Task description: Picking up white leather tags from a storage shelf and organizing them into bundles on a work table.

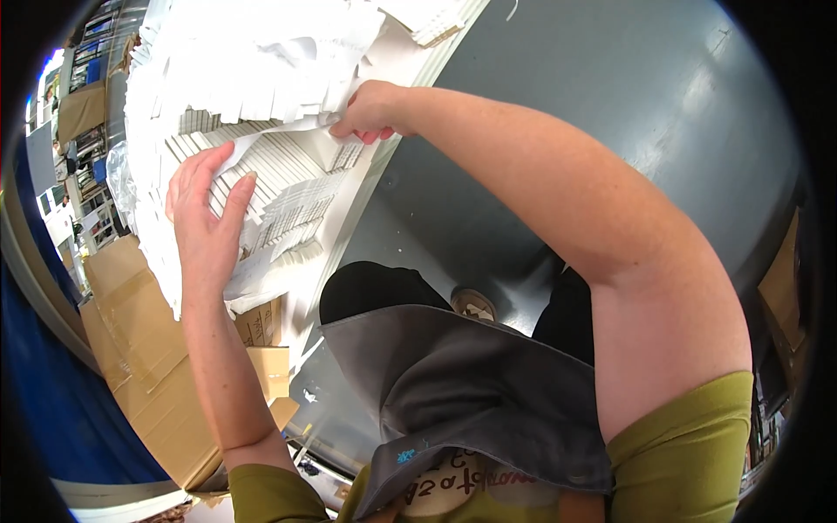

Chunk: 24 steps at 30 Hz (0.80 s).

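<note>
Nearest to us was the dark grey apron (471, 375), with an olive sleeve (684, 444) at the right upper arm. From the left, we saw a brown cardboard box (139, 322) beside the white table (353, 213). Next came the left hand (205, 200), its thumb and fingers spread apart, the forefinger's tip at the left end of a white paper strip (275, 130). That strip slanted up to the right, over rows of layered white pieces (275, 170) and along the near edge of a heap of white sheets (261, 61). At its right end we found the right hand (373, 109), fingers curled and bent inward; its grip was partly hidden, so we could not tell whether they were clamped on the paper. Farther right was the grey floor (540, 192).

We judged the step in hand to be handling that strip at both ends, perhaps straightening or separating it. To our eye, the next move called for a firm pinch by the left thumb and an even pull, without disturbing the rows beneath.
</note>
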Motion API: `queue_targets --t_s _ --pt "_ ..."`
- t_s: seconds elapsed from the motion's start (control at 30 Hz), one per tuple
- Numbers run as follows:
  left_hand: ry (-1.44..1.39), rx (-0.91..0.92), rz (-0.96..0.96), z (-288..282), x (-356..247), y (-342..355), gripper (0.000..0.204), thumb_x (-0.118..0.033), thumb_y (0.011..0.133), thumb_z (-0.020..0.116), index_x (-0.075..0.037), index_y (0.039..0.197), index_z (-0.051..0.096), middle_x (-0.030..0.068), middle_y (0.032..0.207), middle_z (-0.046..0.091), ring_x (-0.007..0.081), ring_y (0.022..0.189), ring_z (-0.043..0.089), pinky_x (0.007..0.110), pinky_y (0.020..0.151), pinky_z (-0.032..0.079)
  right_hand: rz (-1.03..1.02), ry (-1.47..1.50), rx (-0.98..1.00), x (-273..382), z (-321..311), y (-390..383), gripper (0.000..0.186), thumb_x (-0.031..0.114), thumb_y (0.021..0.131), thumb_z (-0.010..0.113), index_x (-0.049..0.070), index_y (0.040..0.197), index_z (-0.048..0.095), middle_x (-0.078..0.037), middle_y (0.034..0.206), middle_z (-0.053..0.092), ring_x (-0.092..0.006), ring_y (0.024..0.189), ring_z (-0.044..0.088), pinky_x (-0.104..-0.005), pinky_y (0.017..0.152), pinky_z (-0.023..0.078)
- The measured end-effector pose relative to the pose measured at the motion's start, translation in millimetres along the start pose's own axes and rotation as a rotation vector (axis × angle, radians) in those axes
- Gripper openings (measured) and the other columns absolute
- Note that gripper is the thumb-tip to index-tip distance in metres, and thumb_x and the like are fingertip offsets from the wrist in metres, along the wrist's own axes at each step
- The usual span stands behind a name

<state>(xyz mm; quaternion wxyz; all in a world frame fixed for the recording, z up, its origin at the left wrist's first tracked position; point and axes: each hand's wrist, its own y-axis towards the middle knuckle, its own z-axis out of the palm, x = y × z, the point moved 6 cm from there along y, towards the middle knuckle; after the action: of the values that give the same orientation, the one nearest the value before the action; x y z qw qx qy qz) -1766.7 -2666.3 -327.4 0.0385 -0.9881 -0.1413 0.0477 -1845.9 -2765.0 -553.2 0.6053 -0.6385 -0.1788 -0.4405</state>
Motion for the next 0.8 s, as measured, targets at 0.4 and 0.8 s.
queue_targets --t_s 0.4,0.8 --pt "-0.015 -0.012 -0.023 -0.7 1.0 -1.7 0.039 -0.022 0.081 0.068 -0.007 0.116 0.063 0.0102 0.121 0.057 0.0267 0.120 0.045 0.040 0.106 0.026 -0.005 -0.067 0.011 5.9 1.1 -6.0 0.027 0.028 0.071 0.075 0.005 0.079 0.064 -0.006 0.078 0.061 -0.0168 0.068 0.059 -0.0310 0.060 0.043" --pt "-0.005 -0.020 0.010 -0.8 0.7 -1.0 0.038 -0.021 0.081 0.069 -0.007 0.116 0.063 0.0111 0.121 0.058 0.0271 0.119 0.046 0.040 0.105 0.030 -0.031 -0.020 0.033 0.6 0.2 4.9 0.024 0.018 0.068 0.078 0.003 0.083 0.067 -0.006 0.081 0.064 -0.0164 0.070 0.063 -0.0313 0.061 0.047"
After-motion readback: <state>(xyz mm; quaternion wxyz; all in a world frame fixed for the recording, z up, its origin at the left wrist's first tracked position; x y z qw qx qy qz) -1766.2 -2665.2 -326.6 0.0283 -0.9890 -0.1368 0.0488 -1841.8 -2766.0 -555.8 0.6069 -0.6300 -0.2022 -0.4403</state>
